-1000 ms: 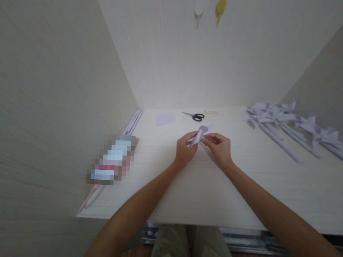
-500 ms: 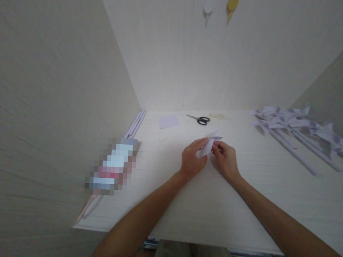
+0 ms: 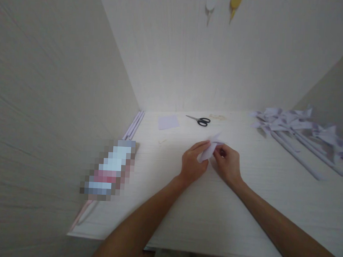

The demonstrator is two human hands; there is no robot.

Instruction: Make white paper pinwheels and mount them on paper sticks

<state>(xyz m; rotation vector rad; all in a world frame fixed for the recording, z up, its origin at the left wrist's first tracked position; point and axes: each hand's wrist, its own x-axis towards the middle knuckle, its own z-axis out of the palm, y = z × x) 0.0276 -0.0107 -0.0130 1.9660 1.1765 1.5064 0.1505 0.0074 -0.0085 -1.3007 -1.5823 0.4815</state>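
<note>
A folded pale paper pinwheel head (image 3: 208, 152) is held above the white table, its points sticking up and to the right. My left hand (image 3: 193, 163) grips it from the left, with fingers behind and thumb in front. On its right side my right hand (image 3: 228, 164) has thumb and forefinger pinched at the paper's edge; whether something small is between those fingertips I cannot make out. Beyond the hands lie black-handled scissors (image 3: 200, 120), blades to the left, and a flat pale paper square (image 3: 168, 122).
Several paper pinwheels on rolled sticks (image 3: 296, 125) are piled at the right. Rolled paper sticks (image 3: 133, 125) lean along the left wall, behind a blurred-out device (image 3: 112, 169) with a pink cable (image 3: 80, 214). A yellow hook (image 3: 235, 3) hangs on the back wall.
My right hand has shifted slightly to the right, and the paper between the hands has tilted a little. The whole view has moved slightly. Both hands keep their hold.
</note>
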